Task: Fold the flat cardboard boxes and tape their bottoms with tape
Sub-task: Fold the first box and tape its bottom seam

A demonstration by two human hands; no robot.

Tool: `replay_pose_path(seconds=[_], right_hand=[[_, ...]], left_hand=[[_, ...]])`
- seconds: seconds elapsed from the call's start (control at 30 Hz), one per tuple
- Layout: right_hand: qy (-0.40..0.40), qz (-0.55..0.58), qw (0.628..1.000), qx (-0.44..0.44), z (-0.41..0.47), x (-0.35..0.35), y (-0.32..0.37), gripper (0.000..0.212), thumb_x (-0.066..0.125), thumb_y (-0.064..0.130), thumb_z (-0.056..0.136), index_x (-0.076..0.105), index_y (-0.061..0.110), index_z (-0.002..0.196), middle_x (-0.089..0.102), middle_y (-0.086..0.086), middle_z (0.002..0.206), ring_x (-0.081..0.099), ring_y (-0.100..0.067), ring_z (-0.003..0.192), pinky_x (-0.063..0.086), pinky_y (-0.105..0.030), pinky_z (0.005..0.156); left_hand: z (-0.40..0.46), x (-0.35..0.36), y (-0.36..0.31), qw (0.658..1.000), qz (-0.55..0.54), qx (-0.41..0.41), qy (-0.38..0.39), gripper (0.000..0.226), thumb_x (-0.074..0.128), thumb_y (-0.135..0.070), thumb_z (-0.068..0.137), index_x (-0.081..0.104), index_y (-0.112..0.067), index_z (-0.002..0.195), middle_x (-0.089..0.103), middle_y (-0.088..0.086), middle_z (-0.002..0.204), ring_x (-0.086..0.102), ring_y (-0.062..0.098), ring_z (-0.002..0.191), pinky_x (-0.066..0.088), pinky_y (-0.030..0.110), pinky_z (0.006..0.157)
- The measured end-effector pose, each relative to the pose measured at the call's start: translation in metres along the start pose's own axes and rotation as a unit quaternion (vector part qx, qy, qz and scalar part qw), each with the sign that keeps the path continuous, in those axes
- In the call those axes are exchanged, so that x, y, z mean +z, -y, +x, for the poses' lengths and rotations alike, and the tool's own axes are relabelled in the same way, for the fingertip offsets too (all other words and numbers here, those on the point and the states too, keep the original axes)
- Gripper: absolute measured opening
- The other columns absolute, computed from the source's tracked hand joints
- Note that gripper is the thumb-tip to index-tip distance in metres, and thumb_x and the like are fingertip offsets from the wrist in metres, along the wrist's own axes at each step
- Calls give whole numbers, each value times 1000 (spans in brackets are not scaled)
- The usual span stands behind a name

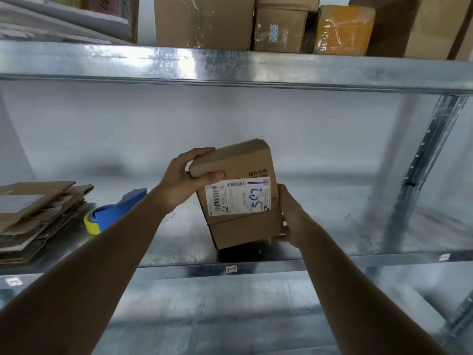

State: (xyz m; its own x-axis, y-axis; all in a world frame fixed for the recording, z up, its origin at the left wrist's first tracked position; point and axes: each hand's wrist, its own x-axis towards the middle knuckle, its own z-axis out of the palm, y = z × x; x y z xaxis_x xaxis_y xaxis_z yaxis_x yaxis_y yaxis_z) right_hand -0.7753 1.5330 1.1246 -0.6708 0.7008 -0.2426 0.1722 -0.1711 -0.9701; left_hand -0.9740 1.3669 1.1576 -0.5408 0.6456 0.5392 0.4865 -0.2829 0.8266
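Box (pixel 240 193) was held tilted over the shelf (pixel 332 226), between both hands. L hand (pixel 179 179) gripped its upper-left corner — thumb curled on the label face, fingers over the top edge. R hand (pixel 291 213) clasped the lower-right edge; fingertips hidden behind the box. Tape gun (pixel 112 213) and flat boxes (pixel 38 216) lay well left of L fingers.

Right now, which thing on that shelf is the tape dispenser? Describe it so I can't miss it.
Look at the middle metal shelf, left end, where the stack of flat cardboard boxes lies. The tape dispenser lies just right of it, the only blue thing there, with a yellow roll at its near end.
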Motion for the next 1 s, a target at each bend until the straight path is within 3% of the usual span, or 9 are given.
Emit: replay_pose_path(seconds=[0.13,0.2,0.27,0.37,0.53,0.63,0.7,0.9,1.0], right_hand=[[33,98,993,55,6,2,-11,45,67,58,92,72,18,112,79,-12,104,75,-31,102,63,-46,85],[-38,50,997,52,17,4,-15,45,76,56,87,73,15,107,79,-8,97,74,-25,90,61,-37,70],[-140,-1,990,30,28,4,-21,41,82,52,82,72,17,101,76,-5,95,69,-23,86,57,-34,68],[-199,-41,979,-15,36,-3,-27,25,81,42,87,73,19,89,77,-1,89,74,-25,81,63,-40,82],[-234,-47,969,-69,36,-14,-27,23,72,40,95,75,18,89,77,0,82,75,-21,72,63,-33,71],[-249,-4,967,-55,39,-11,-28,26,70,43,95,70,17,94,75,-4,92,73,-24,77,65,-39,76],[-248,13,968,-39,39,-9,-28,40,67,55,92,66,17,104,71,-8,104,70,-26,84,64,-42,76],[-217,-25,975,-31,22,-4,-25,91,26,92,84,51,25,140,44,-11,139,58,-38,113,60,-50,82],[-187,-107,976,-40,15,-5,-23,136,4,114,42,61,31,133,36,-10,131,56,-37,118,59,-48,82]], left_hand=[[2,-9,2,999,40,16,16,71,98,-36,63,71,-28,128,63,5,136,69,18,115,57,24,90],[3,-11,0,997,60,26,35,68,94,-31,62,71,-28,127,63,-2,133,68,16,115,57,24,90],[5,-8,1,991,106,44,71,67,94,-35,60,71,-37,123,61,-18,124,62,12,119,55,27,95],[9,7,6,985,137,56,92,70,94,-41,58,68,-43,124,55,-25,121,54,4,122,48,19,95],[15,22,11,983,146,58,95,73,92,-44,61,63,-41,128,47,-10,135,50,1,125,50,16,95],[14,25,16,980,161,62,99,70,91,-37,68,58,-41,130,43,-5,138,46,-7,122,47,11,93],[13,27,20,979,168,65,91,70,92,-30,72,56,-39,131,40,-3,139,45,-9,121,46,8,91],[15,25,23,980,176,51,75,67,92,-34,74,58,-44,131,38,-8,138,46,-5,125,49,11,92],[16,26,23,982,166,46,76,67,92,-34,73,58,-45,130,38,-9,138,47,-1,126,51,18,95]])
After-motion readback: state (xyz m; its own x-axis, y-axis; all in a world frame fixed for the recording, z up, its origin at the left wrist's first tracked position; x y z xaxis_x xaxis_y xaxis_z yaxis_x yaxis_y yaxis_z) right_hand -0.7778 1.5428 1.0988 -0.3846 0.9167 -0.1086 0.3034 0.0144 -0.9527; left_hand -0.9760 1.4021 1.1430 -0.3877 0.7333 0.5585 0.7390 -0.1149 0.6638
